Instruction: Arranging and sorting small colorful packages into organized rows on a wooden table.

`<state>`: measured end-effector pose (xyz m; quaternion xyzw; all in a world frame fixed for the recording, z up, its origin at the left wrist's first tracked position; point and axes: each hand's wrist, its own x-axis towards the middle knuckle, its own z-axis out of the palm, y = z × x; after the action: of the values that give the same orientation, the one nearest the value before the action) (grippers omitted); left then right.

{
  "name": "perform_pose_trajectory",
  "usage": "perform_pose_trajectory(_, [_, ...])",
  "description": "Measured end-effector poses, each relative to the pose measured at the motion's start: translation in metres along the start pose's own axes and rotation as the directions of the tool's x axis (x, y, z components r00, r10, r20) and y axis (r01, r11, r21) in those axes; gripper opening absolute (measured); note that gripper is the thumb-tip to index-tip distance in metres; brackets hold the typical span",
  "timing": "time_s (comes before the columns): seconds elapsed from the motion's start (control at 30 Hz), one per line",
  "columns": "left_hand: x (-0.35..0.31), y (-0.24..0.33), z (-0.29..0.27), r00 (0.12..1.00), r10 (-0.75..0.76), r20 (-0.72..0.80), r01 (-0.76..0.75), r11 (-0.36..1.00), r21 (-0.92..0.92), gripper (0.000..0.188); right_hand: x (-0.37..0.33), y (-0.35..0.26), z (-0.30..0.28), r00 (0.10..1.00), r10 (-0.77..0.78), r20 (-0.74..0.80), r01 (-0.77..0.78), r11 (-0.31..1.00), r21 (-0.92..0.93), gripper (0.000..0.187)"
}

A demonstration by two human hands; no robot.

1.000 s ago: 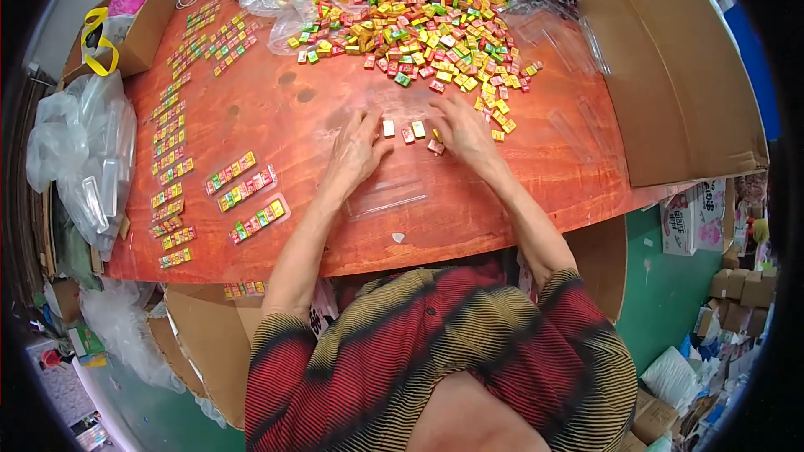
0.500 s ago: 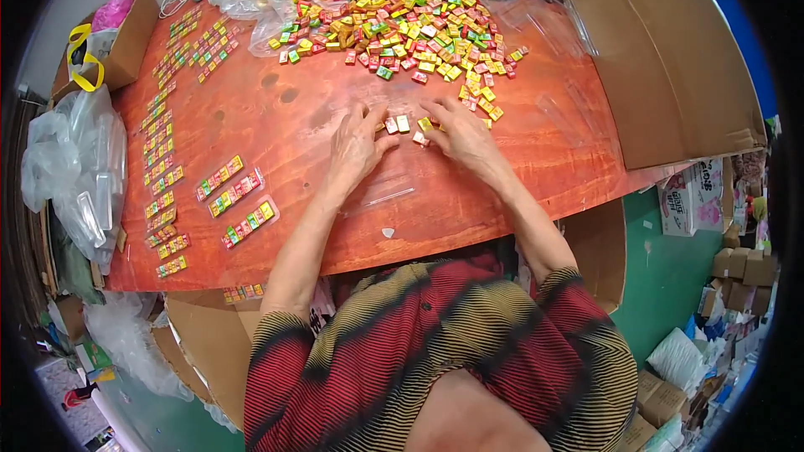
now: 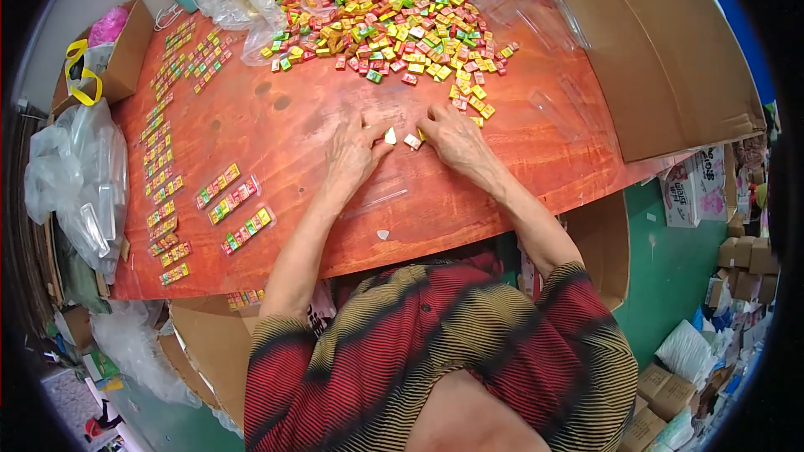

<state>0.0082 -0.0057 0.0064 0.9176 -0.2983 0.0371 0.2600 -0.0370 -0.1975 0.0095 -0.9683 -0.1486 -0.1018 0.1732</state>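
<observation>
Mid-frame on my feed, left hand (image 3: 352, 152) pinches a white-faced box (image 3: 390, 136), right hand (image 3: 457, 139) curls at a yellow box (image 3: 421, 134), grip unclear, pale box (image 3: 412, 142) between, box pile (image 3: 377, 16) crowding top centre, cardboard panel (image 3: 670, 58) walling upper right, clear bags (image 3: 79, 175) far left.

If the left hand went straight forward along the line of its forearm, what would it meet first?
Likely the near edge of the heap of small coloured boxes, around the green box ahead of the left hand; from this single view its height is unclear.
</observation>
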Motion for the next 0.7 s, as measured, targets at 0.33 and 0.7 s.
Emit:
perform_pose_trajectory(0.33, [-0.013, 0.014, 0.002, 0.998, -0.053, 0.014, 0.053, 0.998, 0.02, 0.032, -0.011, -0.017, 0.005, 1.0, -0.013, -0.018, 0.013, 0.999, 0.047, 0.008])
perform_pose_trajectory(0.7, [-0.011, -0.001, -0.011, 0.998, -0.002, 0.057, 0.009, 0.992, -0.123, 0.048, -0.013, 0.008, -0.005, 0.991, 0.133, 0.01, -0.133, 0.987, 0.085, 0.026])
